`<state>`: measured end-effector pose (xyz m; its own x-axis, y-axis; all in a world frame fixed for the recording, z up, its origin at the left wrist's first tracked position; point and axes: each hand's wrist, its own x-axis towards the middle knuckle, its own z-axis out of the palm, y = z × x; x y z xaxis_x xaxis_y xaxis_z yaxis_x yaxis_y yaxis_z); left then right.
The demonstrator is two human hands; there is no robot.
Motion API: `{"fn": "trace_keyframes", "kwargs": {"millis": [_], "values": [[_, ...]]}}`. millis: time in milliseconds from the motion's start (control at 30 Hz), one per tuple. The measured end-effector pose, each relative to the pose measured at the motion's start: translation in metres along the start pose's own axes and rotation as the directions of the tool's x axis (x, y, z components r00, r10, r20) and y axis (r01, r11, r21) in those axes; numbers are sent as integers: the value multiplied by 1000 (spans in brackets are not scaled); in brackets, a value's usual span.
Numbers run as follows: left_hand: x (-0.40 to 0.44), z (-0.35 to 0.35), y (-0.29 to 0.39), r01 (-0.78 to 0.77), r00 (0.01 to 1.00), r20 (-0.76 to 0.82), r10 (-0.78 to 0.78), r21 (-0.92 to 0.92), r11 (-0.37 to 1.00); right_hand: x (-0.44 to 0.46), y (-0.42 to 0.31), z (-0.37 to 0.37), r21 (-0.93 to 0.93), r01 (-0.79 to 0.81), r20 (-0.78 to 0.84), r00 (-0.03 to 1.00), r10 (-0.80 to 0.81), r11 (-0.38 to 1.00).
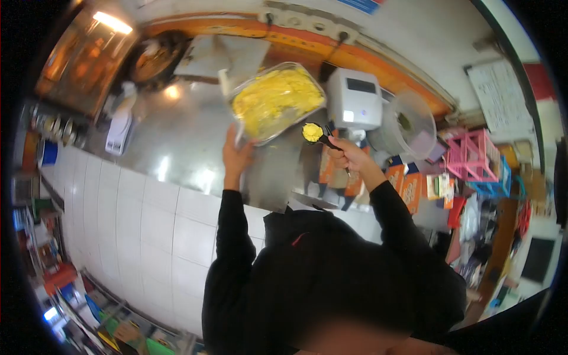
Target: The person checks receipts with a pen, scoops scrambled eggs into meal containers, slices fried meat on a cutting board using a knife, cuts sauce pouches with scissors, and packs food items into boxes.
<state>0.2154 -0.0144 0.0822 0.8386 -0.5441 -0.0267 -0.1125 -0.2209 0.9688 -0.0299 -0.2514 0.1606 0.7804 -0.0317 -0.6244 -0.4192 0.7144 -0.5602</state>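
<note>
Your right hand (pixel 348 155) is closed around the handle of a black scoop (pixel 312 132) filled with yellow food. Your left hand (pixel 237 155), partly open, is at the near-left corner of the clear tray (pixel 277 102) of yellow food; its exact grip is unclear. Beyond your right hand stands a white machine (pixel 354 99).

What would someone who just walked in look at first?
Probably the bright yellow food in a clear rectangular tray, which the left hand touches at its near side. Next might come the black scoop with a small yellow heap, held up by the right hand just beside the tray. Off to the right, the pink plastic basket stands out above a blue one.
</note>
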Motion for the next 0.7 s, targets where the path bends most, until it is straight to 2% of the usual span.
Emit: {"fn": "trace_keyframes", "kwargs": {"millis": [67, 100, 133, 167, 233, 267, 300, 367, 467, 500, 567, 633, 667, 700], "values": [[-5, 1, 0, -136, 983, -107, 151, 133, 982, -44, 1, -17, 14, 68, -91, 994, -66, 998], [-2, 9, -24, -381, 874, -162, 458, 357, 853, -70, 6, -28, 27, 101, -147, 984, -96, 994], [-15, 19, 1, -310, 918, -205, 340, 165, 936, -99, 7, -36, 102, 136, -165, 979, -118, 985], [-27, 24, 29, -216, 953, -224, 204, -29, 976, -131, 5, -29, 155, 202, -288, 946, -151, 967], [-42, 46, 39, -172, 949, -298, 99, -231, 958, -187, 29, -65, 203, 303, -132, 951, -281, 931], [-52, 58, 47, -148, 962, -260, 88, -222, 964, -216, 41, -72, 91, 371, -321, 889, -325, 924], [-64, 70, 64, -127, 970, -229, 78, -208, 970, -241, 47, -66, 153, 470, -491, 799, -346, 869], [-83, 104, 80, -139, 983, -148, 107, -225, 964, -281, 80, -83, 93, 536, -613, 694, -376, 839], [-105, 158, 90, -223, 970, 10, 243, -360, 906, -311, 139, -115, 223, 554, -618, 717, -323, 802], [-120, 173, 117, -152, 982, 60, 180, -316, 937, -312, 154, -121, 253, 537, -656, 707, -265, 805], [-129, 198, 123, -164, 969, 133, 210, -292, 942, -295, 195, -142, 328, 579, -686, 689, -232, 747], [-143, 218, 144, -77, 975, 168, 147, -368, 927, -270, 226, -159, 405, 596, -694, 694, -191, 693], [-150, 225, 154, -32, 977, 182, 113, -401, 916, -259, 239, -167, 299, 620, -712, 651, -264, 725], [-153, 230, 159, 50, 978, 203, 50, -460, 887, -239, 266, -192, 30, 476, -821, 513, -250, 879]]}}
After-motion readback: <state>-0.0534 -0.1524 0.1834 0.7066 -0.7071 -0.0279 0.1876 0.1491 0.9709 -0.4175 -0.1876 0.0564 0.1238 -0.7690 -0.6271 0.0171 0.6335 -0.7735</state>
